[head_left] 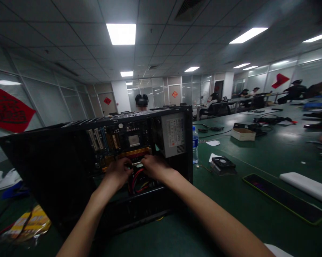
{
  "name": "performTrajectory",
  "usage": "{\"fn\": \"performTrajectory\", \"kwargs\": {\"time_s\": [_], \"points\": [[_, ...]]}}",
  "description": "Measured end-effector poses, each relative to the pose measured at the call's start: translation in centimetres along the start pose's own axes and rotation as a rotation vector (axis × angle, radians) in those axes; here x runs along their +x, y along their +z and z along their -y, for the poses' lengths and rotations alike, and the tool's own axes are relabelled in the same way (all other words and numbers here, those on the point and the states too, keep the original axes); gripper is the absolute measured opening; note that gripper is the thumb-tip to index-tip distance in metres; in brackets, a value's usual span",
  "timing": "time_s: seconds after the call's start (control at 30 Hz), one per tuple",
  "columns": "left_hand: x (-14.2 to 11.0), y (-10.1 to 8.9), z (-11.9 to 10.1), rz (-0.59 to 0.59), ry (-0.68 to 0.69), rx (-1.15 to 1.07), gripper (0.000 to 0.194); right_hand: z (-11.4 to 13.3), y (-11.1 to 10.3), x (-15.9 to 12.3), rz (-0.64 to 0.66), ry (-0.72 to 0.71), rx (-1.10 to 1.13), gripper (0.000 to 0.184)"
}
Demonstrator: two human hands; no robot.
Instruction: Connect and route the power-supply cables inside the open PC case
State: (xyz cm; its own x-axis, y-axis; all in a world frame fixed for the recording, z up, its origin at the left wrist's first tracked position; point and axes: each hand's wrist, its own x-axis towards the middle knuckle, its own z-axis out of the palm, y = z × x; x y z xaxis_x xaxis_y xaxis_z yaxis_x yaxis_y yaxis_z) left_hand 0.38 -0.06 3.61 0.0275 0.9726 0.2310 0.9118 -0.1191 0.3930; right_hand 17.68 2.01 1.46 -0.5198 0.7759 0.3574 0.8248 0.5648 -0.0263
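An open black computer case (pixel 139 210) stands on the table before me, its motherboard (pixel 125 130) facing me. Both my hands reach inside, at the memory slots (pixel 135 154), which are yellow and red. My left hand (pixel 119 170) has its fingers curled at the left end of a thin strip that looks like a memory stick (pixel 136 164). At the strip's other end, my right hand (pixel 153 166) is closed in a pinch. The fingertips partly cover the strip, so whether it sits in a slot cannot be seen. Red and black cables (pixel 136 180) hang just below the hands.
A power supply (pixel 174 135) fills the case's upper right corner. Right of the case are a water bottle (pixel 195 144), a hard drive (pixel 223 162), a phone-like dark slab (pixel 282 196) and a small box (pixel 242 134). A yellow packet (pixel 32 221) lies at left. People sit farther back.
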Motion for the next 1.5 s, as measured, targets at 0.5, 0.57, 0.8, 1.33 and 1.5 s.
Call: {"fn": "performTrajectory", "kwargs": {"time_s": [0.5, 0.57, 0.8, 1.33, 1.5], "points": [[-0.3, -0.1, -0.4, 0.018, 0.013, -0.026, 0.022, 0.1, -0.1, -0.1, 0.016, -0.011, 0.0, 0.021], [-0.3, -0.1, -0.3, 0.018, 0.005, -0.031, 0.022, 0.1, -0.1, -0.1, 0.027, -0.006, 0.004, 0.021], [-0.2, 0.1, -0.2, 0.008, 0.024, 0.022, 0.023, 0.1, 0.0, 0.0, 0.026, -0.01, 0.017, 0.021], [0.4, 1.0, 0.6, 0.013, -0.011, 0.011, 0.019, 0.3, 0.0, -0.2, 0.034, -0.011, -0.008, 0.019], [0.4, 1.4, 0.4, 0.006, -0.024, -0.03, 0.009, 0.4, 0.1, 0.0, 0.039, -0.021, -0.007, 0.018]]}}
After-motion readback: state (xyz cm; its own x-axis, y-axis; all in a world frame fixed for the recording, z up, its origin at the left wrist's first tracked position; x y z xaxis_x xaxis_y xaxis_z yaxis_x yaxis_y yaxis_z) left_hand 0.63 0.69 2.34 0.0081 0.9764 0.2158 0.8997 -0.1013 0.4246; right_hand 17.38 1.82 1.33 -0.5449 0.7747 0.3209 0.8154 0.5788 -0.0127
